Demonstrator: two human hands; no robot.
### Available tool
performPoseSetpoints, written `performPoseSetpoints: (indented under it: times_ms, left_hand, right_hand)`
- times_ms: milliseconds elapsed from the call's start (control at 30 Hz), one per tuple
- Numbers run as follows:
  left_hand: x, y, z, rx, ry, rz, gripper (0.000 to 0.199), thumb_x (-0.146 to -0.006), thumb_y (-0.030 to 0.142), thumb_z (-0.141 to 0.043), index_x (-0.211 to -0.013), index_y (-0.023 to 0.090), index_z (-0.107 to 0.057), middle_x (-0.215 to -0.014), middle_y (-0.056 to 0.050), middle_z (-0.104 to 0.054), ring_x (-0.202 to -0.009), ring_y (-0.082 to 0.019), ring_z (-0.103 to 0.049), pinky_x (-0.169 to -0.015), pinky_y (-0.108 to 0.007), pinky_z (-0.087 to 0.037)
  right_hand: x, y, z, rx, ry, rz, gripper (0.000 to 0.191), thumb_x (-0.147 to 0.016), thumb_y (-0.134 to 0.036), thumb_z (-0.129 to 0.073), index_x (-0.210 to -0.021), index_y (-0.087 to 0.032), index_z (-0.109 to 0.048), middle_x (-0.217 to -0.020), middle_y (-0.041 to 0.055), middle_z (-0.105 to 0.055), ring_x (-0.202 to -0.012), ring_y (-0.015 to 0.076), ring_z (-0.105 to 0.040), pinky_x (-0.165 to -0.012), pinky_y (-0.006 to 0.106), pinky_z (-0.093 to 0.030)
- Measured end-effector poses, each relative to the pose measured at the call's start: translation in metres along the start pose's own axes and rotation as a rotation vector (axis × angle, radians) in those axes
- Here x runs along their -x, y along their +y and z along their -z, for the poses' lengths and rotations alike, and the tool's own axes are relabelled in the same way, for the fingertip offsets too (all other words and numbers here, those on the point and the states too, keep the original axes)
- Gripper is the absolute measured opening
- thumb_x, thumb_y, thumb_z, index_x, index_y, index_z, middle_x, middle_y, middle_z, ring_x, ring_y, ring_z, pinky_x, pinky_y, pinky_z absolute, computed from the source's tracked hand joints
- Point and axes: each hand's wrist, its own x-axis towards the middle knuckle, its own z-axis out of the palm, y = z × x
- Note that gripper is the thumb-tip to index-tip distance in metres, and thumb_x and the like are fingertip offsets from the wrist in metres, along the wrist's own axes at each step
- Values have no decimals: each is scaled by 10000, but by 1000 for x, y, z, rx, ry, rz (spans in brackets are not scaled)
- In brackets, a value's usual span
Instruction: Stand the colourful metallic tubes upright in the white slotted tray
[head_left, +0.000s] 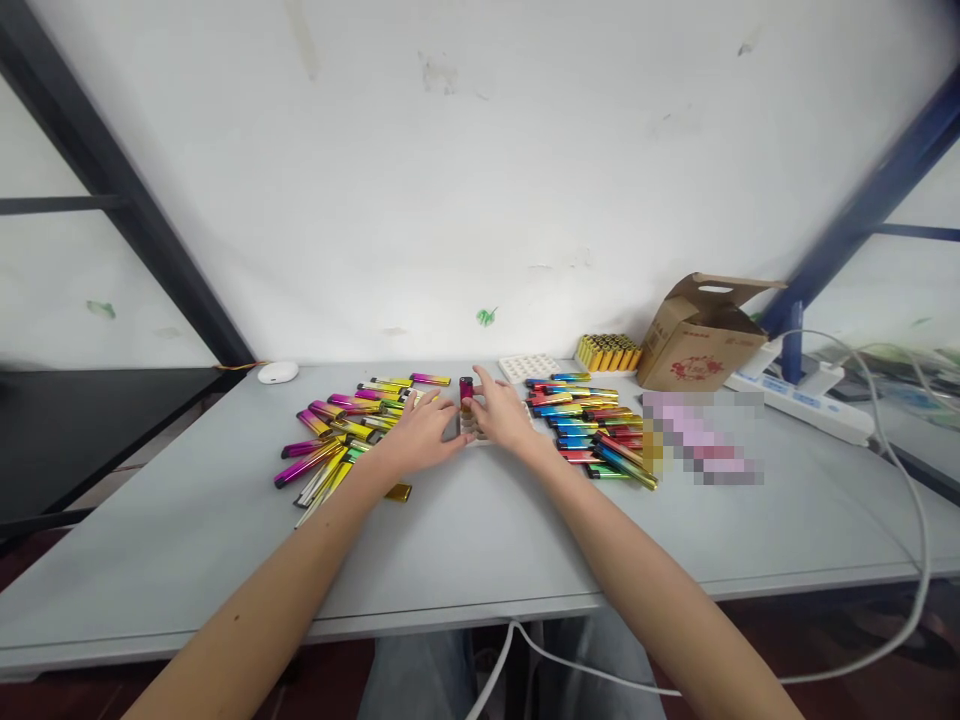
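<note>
Purple with a dark top, a lighter point(466, 390) stands upright near the middle of the desk point(487, 540), between the 2 bare hands of the person seated at it. From where I'm standing, it is at the fingertips of the right hand point(501, 408): the thumb lies across its lower part, the index finger reaches out past its top, and the thumb and fingers seem to be pinching it from the right side. It rises above a white tray with round holes point(471, 430), most of it hidden by the hands; I cannot tell whether its base sits in a hole.

The left hand point(418, 432) is just to the left of the lighter, fingers bent forward and thumb stretched towards the near side of the tray, with a gap between them. Whether it grips the tray, I can't tell from here.

Loose metallic lighters spread out on either side: a left pile point(330, 460), mainly purple and yellow, and a right pile point(570, 425) in blue, red and gold. Towards the wall lie another white tray point(527, 367) and a block of upright yellow lighters point(609, 353), with an open cardboard box point(697, 350) just beside that block.
</note>
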Motion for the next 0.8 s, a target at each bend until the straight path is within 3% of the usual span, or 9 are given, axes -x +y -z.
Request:
performPoseSetpoints:
  times_ms: [133, 267, 400, 500, 600, 700, 800]
  left_hand:
    - [1, -1, -2, -7, 3, 3, 368, -933, 487, -492, -1169, 229, -609, -1212, -90, -643, -1320, -319, -435, -1135, -603, -239]
    - [2, -4, -6, -8, 25, -14, 370, -941, 487, -471, -1161, 221, -603, -1236, -96, -632, -1332, -318, -422, -1136, -620, -222]
    - [1, -3, -1, -7, 19, -5, 304, -932, 445, -482, -1070, 222, -636, -1201, -80, -656, -1330, -319, -428, -1138, -595, -230]
    - [-1, -1, 10, -2, 29, 80, 256, -932, 334, -435, -917, 214, -661, -1065, -65, -706, -1188, -288, -556, -1086, -501, -346]
    - [-3, -4, 19, 28, 105, 230, 288, -930, 283, -387, -926, 209, -665, -998, -64, -721, -999, -261, -646, -926, -406, -475]
    - [-6, -12, 19, 39, 196, 280, 316, -936, 283, -383, -1080, 195, -649, -1157, -74, -695, -1065, -268, -632, -921, -390, -481]
    - [-8, -24, 10, 4, 202, 265, 351, -937, 246, -365, -1174, 175, -615, -1223, -102, -660, -1112, -271, -609, -969, -416, -460]
  right_hand:
    - [2, 9, 4, 35, -56, 80, 526, -911, -180, -520, -1413, -110, -379, -1125, 133, -711, -1142, 250, -595, -1043, 423, -365]
    - [8, 20, 31, 42, -79, 160, 527, -881, -325, -605, -1349, -112, -488, -1330, 193, -591, -1220, 292, -550, -1007, 408, -413]
    - [19, 27, 51, 103, -325, 212, 625, -774, -516, -699, -1265, -148, -583, -1287, 174, -619, -1222, 341, -542, -1074, 485, -347]
    - [23, 30, 47, 115, -407, 194, 651, -757, -473, -710, -1309, -171, -544, -1353, 150, -581, -1260, 335, -521, -1134, 541, -243]
    - [24, 30, 37, 123, -373, 175, 612, -802, -420, -654, -1345, -176, -510, -1388, 137, -559, -1269, 318, -520, -1114, 524, -282]
    - [24, 27, 29, 136, -328, 196, 581, -829, -406, -618, -1348, -168, -510, -1397, 140, -552, -1267, 312, -522, -1072, 486, -343]
    - [24, 24, 26, 147, -302, 220, 597, -833, -415, -614, -1359, -156, -502, -1426, 151, -526, -1291, 318, -503, -1068, 483, -350]
